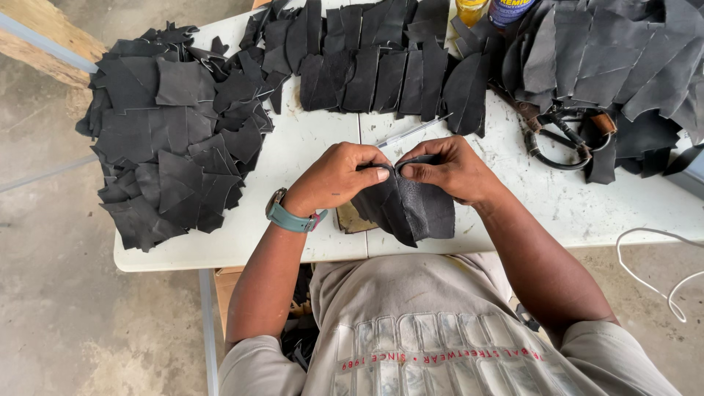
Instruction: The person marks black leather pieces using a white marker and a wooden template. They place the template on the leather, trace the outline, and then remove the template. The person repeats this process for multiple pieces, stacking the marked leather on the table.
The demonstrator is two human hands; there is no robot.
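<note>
My left hand (339, 176) and my right hand (447, 169) meet over the white table (293, 154), both pinching the top edge of a black leather piece (411, 213) that hangs folded below my fingers. My thumbs and forefingers press its upper rim together. A teal watch is on my left wrist. A brown scrap peeks out under the leather piece, near my left hand.
A heap of black leather cutouts (172, 139) covers the table's left end. A row of leather strips (374, 73) lies at the back, more pieces (609, 59) at the right. A pen (411, 132), large scissors (561, 143), two containers (488, 11) and a white cable (660, 271) are nearby.
</note>
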